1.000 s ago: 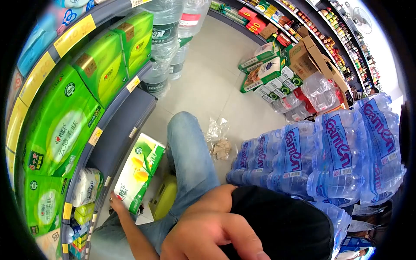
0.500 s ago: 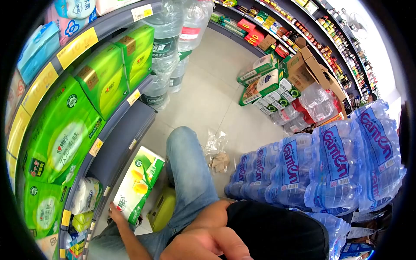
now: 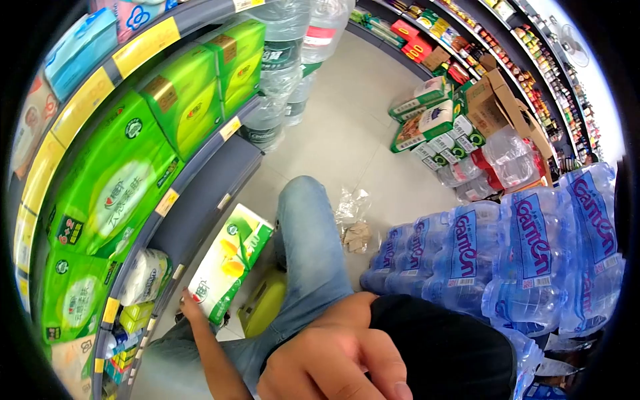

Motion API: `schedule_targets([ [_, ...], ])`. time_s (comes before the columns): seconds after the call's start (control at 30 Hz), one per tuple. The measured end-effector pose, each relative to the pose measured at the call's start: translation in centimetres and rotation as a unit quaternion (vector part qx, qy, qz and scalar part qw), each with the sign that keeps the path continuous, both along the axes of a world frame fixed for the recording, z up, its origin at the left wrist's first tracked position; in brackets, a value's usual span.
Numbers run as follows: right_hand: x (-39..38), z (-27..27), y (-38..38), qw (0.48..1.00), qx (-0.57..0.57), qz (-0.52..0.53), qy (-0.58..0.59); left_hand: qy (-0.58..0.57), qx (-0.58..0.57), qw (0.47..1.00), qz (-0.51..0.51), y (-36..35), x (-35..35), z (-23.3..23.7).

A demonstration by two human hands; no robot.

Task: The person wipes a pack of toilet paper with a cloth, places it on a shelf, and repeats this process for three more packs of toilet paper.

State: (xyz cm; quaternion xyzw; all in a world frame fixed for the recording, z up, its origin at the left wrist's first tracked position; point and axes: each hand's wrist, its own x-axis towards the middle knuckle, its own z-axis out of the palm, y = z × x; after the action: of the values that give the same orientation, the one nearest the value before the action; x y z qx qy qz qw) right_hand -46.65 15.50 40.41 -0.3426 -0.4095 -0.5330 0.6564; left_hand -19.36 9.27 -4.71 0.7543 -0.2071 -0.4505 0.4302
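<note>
The left hand (image 3: 189, 305) reaches down to the floor (image 3: 347, 127) at the front edge of the bottom shelf (image 3: 203, 203). Its fingers lie against the lower end of a green and white tissue pack (image 3: 230, 260). The pack stands on end there, tilted, its top just beside the person's knee (image 3: 303, 220) in blue jeans. Whether the left grip closes round the pack or only touches it, I cannot tell; the hand is small and partly behind the pack.

The right hand (image 3: 333, 363) rests close to the camera on the thigh, against a black cloth (image 3: 447, 347). Its grip is loose, the fingers half curled, and it grasps nothing.

A yellow-green box (image 3: 265, 303) sits on the floor under the knee, just beside the pack. Past the knee lie a crumpled plastic wrap (image 3: 352, 203) and a cardboard scrap (image 3: 357, 237). Wrapped packs of water bottles (image 3: 507, 247) stand on the floor near the right hand. Large green tissue packs (image 3: 113, 187) fill the shelf above the bare bottom one.
</note>
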Motion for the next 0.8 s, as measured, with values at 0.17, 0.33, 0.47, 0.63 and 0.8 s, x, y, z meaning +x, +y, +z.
schedule_targets([
  [0.17,-0.3,0.1,0.2,1.000,0.006,0.014,0.010,0.052,-0.022,0.998,-0.016,0.0,-0.2,0.4],
  [0.33,-0.3,-0.2,0.6,1.000,0.016,0.024,0.011,0.045,-0.004,0.999,-0.008,0.2,-0.6,1.7],
  [0.47,-0.1,-0.3,0.6,0.999,0.013,0.029,0.009,0.048,-0.002,0.999,0.006,0.1,-0.1,0.0],
  [0.63,0.0,-0.2,0.6,0.999,0.012,0.037,0.008,0.088,-0.030,0.996,-0.003,0.2,-0.4,0.9],
  [0.8,0.4,-0.4,0.9,0.999,0.019,0.047,0.001,0.065,-0.020,0.998,0.010,0.2,-0.1,0.1],
])
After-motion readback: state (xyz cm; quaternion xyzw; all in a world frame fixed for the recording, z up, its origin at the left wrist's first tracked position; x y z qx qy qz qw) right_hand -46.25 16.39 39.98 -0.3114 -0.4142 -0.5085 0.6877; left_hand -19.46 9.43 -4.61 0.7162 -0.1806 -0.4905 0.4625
